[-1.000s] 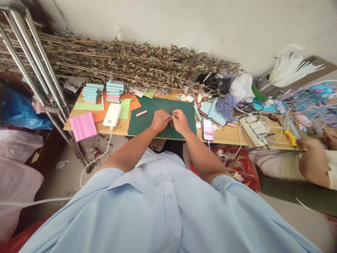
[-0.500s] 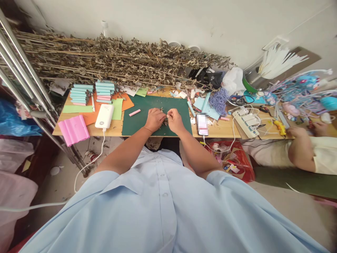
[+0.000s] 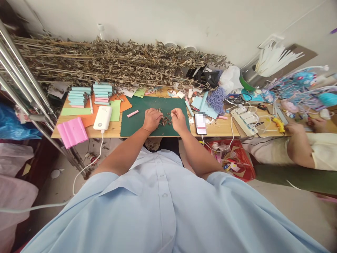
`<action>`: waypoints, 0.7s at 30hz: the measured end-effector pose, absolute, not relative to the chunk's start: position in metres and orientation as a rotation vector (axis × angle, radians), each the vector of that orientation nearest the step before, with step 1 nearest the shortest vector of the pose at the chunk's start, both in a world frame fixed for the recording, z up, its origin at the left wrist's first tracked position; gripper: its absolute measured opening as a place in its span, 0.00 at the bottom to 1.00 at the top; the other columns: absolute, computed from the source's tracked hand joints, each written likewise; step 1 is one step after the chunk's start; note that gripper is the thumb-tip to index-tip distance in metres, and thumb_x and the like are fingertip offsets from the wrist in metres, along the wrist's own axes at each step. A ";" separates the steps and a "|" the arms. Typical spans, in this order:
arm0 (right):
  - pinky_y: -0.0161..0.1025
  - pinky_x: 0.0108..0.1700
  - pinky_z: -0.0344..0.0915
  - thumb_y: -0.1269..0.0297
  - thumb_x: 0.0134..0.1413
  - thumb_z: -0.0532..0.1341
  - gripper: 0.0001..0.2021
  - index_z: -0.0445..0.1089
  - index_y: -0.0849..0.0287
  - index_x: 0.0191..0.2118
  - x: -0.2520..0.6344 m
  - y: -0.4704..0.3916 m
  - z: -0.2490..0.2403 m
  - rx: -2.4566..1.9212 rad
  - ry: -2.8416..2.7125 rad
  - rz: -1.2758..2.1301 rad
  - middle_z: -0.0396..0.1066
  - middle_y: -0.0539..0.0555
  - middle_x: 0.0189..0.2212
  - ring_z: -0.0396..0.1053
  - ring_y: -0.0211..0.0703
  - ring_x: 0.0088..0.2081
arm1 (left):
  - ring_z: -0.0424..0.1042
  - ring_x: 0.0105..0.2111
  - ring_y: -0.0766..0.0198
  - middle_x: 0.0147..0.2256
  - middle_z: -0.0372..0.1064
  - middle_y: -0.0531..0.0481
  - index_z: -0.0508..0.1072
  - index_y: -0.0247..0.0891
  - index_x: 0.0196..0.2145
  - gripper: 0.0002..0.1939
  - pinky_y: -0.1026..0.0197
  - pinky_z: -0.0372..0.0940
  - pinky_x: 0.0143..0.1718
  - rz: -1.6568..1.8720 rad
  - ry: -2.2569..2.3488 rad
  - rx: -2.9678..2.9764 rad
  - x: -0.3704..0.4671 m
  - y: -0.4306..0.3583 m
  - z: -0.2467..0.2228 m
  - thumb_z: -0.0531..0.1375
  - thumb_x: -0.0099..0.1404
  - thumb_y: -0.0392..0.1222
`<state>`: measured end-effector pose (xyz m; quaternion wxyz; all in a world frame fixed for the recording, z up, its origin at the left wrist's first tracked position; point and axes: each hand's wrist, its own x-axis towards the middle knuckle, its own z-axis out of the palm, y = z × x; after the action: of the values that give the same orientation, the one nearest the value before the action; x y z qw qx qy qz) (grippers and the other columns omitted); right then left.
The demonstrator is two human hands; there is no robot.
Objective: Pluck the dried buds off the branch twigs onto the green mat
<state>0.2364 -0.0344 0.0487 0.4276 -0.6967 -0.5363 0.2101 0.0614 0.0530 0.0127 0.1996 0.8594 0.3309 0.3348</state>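
Observation:
A small loose pile of dried leaves [image 3: 165, 120] lies on the dark green mat [image 3: 137, 127] between my two hands. My left hand [image 3: 152, 120] is at the pile's left side, closed, with brittle leaf bits showing at its fingertips. On the right, my right hand [image 3: 179, 120] is closed in a pinch just above the mat; whatever is between its fingertips is too small to make out. A pink paper roll [image 3: 132, 114] lies on the mat left of my left hand.
Dried stalks [image 3: 118, 63] line the wall. Blue paper rolls [image 3: 77, 96], a white power bank [image 3: 102, 117] and pink paper [image 3: 72, 132] lie left. Rightward are a phone [image 3: 201, 123], purple yarn [image 3: 216, 101], a power strip [image 3: 244, 121] and another person's hand [image 3: 295, 128].
My hands have moved apart, the left to the left and the right to the right. More of the dried leaves shows between them. The view has shifted slightly.

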 end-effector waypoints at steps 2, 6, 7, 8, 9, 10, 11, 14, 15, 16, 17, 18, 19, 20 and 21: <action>0.46 0.50 0.71 0.56 0.68 0.53 0.14 0.69 0.52 0.53 0.240 -0.038 0.042 -1.788 -1.282 0.515 0.74 0.54 0.40 0.72 0.49 0.43 | 0.71 0.52 0.47 0.42 0.80 0.42 0.82 0.45 0.41 0.14 0.39 0.61 0.60 0.954 0.940 2.392 0.061 0.054 0.011 0.57 0.77 0.47; 0.48 0.53 0.71 0.59 0.67 0.52 0.14 0.71 0.54 0.51 0.251 -0.046 0.033 -1.898 -1.206 0.536 0.77 0.57 0.44 0.73 0.51 0.46 | 0.71 0.51 0.47 0.41 0.79 0.41 0.82 0.44 0.42 0.15 0.40 0.61 0.60 0.968 0.956 2.373 0.061 0.055 0.008 0.56 0.77 0.47; 0.49 0.53 0.71 0.60 0.67 0.51 0.15 0.71 0.54 0.51 0.253 -0.047 0.032 -1.921 -1.204 0.538 0.77 0.58 0.45 0.74 0.52 0.47 | 0.71 0.51 0.47 0.41 0.79 0.41 0.82 0.44 0.42 0.15 0.41 0.61 0.60 0.965 0.955 2.374 0.061 0.056 0.007 0.56 0.77 0.47; 0.49 0.54 0.71 0.61 0.67 0.51 0.15 0.71 0.55 0.51 0.256 -0.049 0.030 -1.939 -1.209 0.533 0.78 0.59 0.46 0.74 0.53 0.48 | 0.71 0.52 0.47 0.42 0.79 0.41 0.82 0.44 0.43 0.15 0.41 0.61 0.60 0.962 0.952 2.379 0.061 0.056 0.006 0.56 0.77 0.47; 0.50 0.55 0.70 0.61 0.67 0.51 0.15 0.72 0.55 0.51 0.258 -0.049 0.029 -1.951 -1.224 0.522 0.78 0.60 0.48 0.74 0.54 0.49 | 0.71 0.52 0.47 0.42 0.79 0.41 0.82 0.44 0.43 0.14 0.41 0.61 0.60 0.961 0.947 2.384 0.061 0.056 0.006 0.56 0.77 0.47; 0.51 0.57 0.70 0.62 0.68 0.51 0.15 0.73 0.55 0.50 0.259 -0.050 0.028 -1.959 -1.244 0.504 0.78 0.60 0.49 0.74 0.54 0.51 | 0.71 0.52 0.47 0.42 0.79 0.41 0.82 0.44 0.43 0.14 0.41 0.61 0.60 0.963 0.943 2.389 0.062 0.057 0.006 0.56 0.77 0.46; 0.51 0.58 0.70 0.62 0.67 0.51 0.15 0.73 0.55 0.50 0.260 -0.049 0.027 -1.966 -1.267 0.481 0.78 0.61 0.50 0.74 0.54 0.52 | 0.71 0.53 0.47 0.42 0.80 0.41 0.82 0.44 0.43 0.14 0.41 0.61 0.60 0.965 0.941 2.394 0.062 0.057 0.005 0.56 0.77 0.45; 0.51 0.59 0.70 0.64 0.65 0.53 0.15 0.75 0.56 0.49 0.260 -0.045 0.024 -1.981 -1.325 0.419 0.79 0.61 0.51 0.75 0.54 0.52 | 0.72 0.53 0.47 0.44 0.80 0.42 0.82 0.44 0.43 0.14 0.40 0.61 0.60 0.954 0.932 2.409 0.062 0.057 0.006 0.55 0.76 0.44; 0.51 0.59 0.70 0.65 0.64 0.55 0.15 0.75 0.56 0.50 0.259 -0.044 0.024 -1.979 -1.340 0.409 0.80 0.60 0.50 0.76 0.54 0.51 | 0.72 0.53 0.47 0.45 0.81 0.42 0.82 0.45 0.42 0.14 0.40 0.61 0.60 0.945 0.926 2.414 0.062 0.056 0.007 0.55 0.76 0.43; 0.50 0.58 0.71 0.65 0.63 0.56 0.15 0.75 0.56 0.50 0.259 -0.043 0.023 -1.973 -1.352 0.406 0.80 0.59 0.49 0.76 0.53 0.49 | 0.72 0.54 0.47 0.46 0.81 0.42 0.82 0.45 0.42 0.14 0.40 0.61 0.60 0.938 0.916 2.419 0.062 0.056 0.008 0.55 0.76 0.43; 0.49 0.57 0.71 0.65 0.62 0.57 0.15 0.76 0.55 0.51 0.258 -0.042 0.023 -1.965 -1.362 0.409 0.81 0.58 0.48 0.77 0.53 0.48 | 0.72 0.54 0.47 0.47 0.81 0.43 0.82 0.45 0.42 0.14 0.40 0.61 0.61 0.932 0.904 2.422 0.062 0.056 0.009 0.55 0.76 0.43; 0.49 0.56 0.72 0.65 0.63 0.57 0.15 0.76 0.55 0.50 0.257 -0.042 0.023 -1.960 -1.367 0.411 0.81 0.57 0.48 0.77 0.52 0.47 | 0.72 0.55 0.47 0.48 0.81 0.43 0.83 0.44 0.43 0.14 0.39 0.61 0.61 0.931 0.894 2.423 0.062 0.056 0.010 0.55 0.76 0.44; 0.48 0.55 0.72 0.64 0.63 0.57 0.14 0.77 0.54 0.49 0.256 -0.042 0.023 -1.962 -1.368 0.406 0.82 0.56 0.47 0.78 0.52 0.46 | 0.72 0.55 0.47 0.49 0.81 0.43 0.83 0.44 0.43 0.15 0.39 0.61 0.62 0.932 0.887 2.421 0.062 0.055 0.011 0.55 0.76 0.45; 0.48 0.55 0.72 0.63 0.64 0.57 0.14 0.78 0.53 0.48 0.255 -0.044 0.024 -1.972 -1.362 0.395 0.82 0.56 0.47 0.78 0.52 0.46 | 0.73 0.55 0.47 0.50 0.81 0.42 0.83 0.43 0.43 0.15 0.39 0.60 0.62 0.936 0.884 2.418 0.062 0.055 0.012 0.55 0.76 0.46; 0.47 0.54 0.72 0.63 0.65 0.57 0.13 0.78 0.53 0.48 0.254 -0.046 0.025 -1.989 -1.351 0.380 0.82 0.55 0.46 0.78 0.52 0.46 | 0.73 0.56 0.47 0.51 0.81 0.42 0.83 0.43 0.43 0.16 0.39 0.60 0.63 0.942 0.887 2.414 0.061 0.054 0.013 0.55 0.77 0.47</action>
<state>0.2545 -0.0464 0.0247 0.3462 -0.7666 -0.5207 0.1462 0.0613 0.0540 0.0131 0.1999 0.8636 0.3171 0.3371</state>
